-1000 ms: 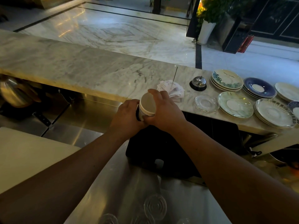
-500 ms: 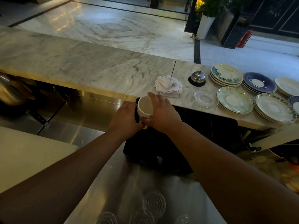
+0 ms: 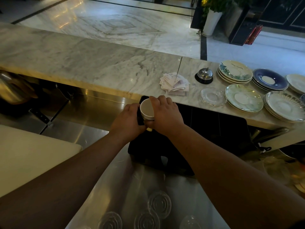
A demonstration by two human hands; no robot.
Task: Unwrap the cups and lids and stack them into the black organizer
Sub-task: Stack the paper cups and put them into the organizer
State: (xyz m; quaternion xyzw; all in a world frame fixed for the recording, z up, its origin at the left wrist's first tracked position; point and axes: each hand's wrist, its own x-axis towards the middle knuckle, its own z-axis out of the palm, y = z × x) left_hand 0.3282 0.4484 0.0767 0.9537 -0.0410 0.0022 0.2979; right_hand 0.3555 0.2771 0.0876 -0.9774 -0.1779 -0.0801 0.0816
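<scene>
Setting: marble counter [image 3: 92,66] runs across the view, with a steel worktop [image 3: 92,116] below it on the person's side; the black organizer [image 3: 206,134] stands on the steel, tucked under the counter's near edge. Every place below is given from that organizer.
Cups: a short stack of white paper cups [image 3: 146,108], mouth tilted toward the camera, is held over the organizer's far left corner, probably lined up with a slot there; the slot itself is too dark to make out.
Right hand: the right hand [image 3: 165,114] is curled over the right side of the stack, fingers [image 3: 159,100] closed round the rim and wall, thumb hidden below.
Left hand: the left hand [image 3: 128,120] is closed in against the stack's left side, fingers wrapped out of sight; it seems to press on something dark between palm and cups, either the organizer's edge or a lid, and I cannot tell which.
Why two hands: my guess is that one steadies while the other guides the stack down.
Lids: clear plastic lids [image 3: 158,204] lie in a clear wrapper on the steel, nearer the camera than the organizer, not yet stacked.
Bystanders: beyond the organizer on the marble sit spiked receipts [image 3: 175,83], a service bell [image 3: 204,74] and saucers [image 3: 244,96], well apart from the hands.
</scene>
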